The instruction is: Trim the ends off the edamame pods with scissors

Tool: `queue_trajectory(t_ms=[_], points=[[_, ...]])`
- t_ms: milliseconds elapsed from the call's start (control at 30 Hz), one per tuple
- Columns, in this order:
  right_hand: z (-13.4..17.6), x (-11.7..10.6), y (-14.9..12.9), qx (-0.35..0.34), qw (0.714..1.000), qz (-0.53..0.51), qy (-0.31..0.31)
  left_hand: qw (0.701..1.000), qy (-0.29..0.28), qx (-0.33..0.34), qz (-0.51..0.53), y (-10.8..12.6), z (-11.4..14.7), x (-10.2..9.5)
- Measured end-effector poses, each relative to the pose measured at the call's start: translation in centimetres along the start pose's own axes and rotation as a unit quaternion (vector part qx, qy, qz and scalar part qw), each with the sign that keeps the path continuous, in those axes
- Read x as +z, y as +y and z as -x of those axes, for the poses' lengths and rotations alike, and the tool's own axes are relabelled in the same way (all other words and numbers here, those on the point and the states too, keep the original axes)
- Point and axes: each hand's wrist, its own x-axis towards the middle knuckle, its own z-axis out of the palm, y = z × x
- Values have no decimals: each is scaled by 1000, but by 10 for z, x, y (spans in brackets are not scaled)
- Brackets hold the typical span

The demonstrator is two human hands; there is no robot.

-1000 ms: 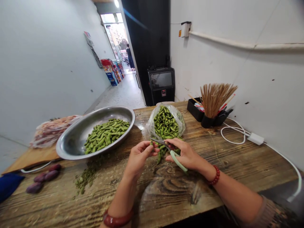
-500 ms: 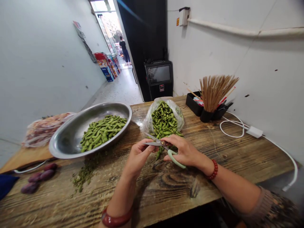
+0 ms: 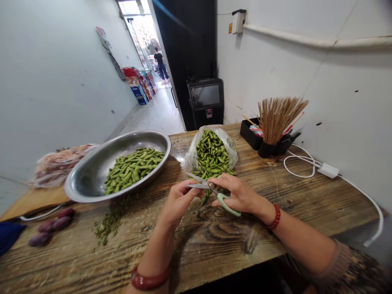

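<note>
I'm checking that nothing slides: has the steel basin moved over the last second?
No. The view shifted slightly, but the steel basin keeps its place against the grain of the wooden table.

A single head-worn camera looks forward and down from above the near edge of a wooden table (image 3: 211, 241), close over its top, with a doorway (image 3: 142, 34) well beyond the table's far side.

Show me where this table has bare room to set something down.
The widest bare patch of table lies between the right forearm and the white adapter. Another lies between it and the left forearm. A narrow strip separates basin from bag. Crowded: left, where trimmings and purple items lie before the basin, and around the scissors, with pods behind.
</note>
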Motion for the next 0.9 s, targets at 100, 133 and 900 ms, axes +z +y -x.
queue_trajectory(t_ms=[100,133,900], points=[[0,-1,0,8,1000,10,-11,1000,-7,1,-11,-1,-1,-2],[0,-2,0,9,1000,15,-15,1000,-9,0,-16,0,-1,-2],[1,-2,15,51,999,-6,14,996,67,-48,14,-3,-3,-7]])
